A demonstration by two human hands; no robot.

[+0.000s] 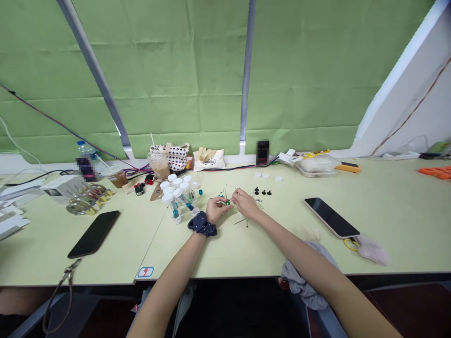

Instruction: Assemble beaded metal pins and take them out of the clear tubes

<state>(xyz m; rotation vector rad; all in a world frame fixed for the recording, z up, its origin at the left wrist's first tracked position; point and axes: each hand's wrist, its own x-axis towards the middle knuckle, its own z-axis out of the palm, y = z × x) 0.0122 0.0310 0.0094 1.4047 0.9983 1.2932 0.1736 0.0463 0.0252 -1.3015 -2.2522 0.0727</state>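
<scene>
My left hand [216, 208], with a dark scrunchie [202, 224] at the wrist, pinches a small green part [228, 203] with a thin rod rising from it. Close against it, my right hand [244, 203] has its fingers pressed together at the part; what they hold is too small to make out. Thin metal pins [241, 221] lie on the table just below the hands. Left of my left hand stand several clear vials [176, 203] with white caps and blue-green pieces inside. Several small black parts [263, 192] sit beyond my right hand.
White caps [265, 176] lie at the back. A phone [331, 218] rests to the right, another phone [94, 234] to the left. Drink cups [159, 165], a patterned bag [176, 155], a plastic box [317, 165] and cables line the green partition [197, 80].
</scene>
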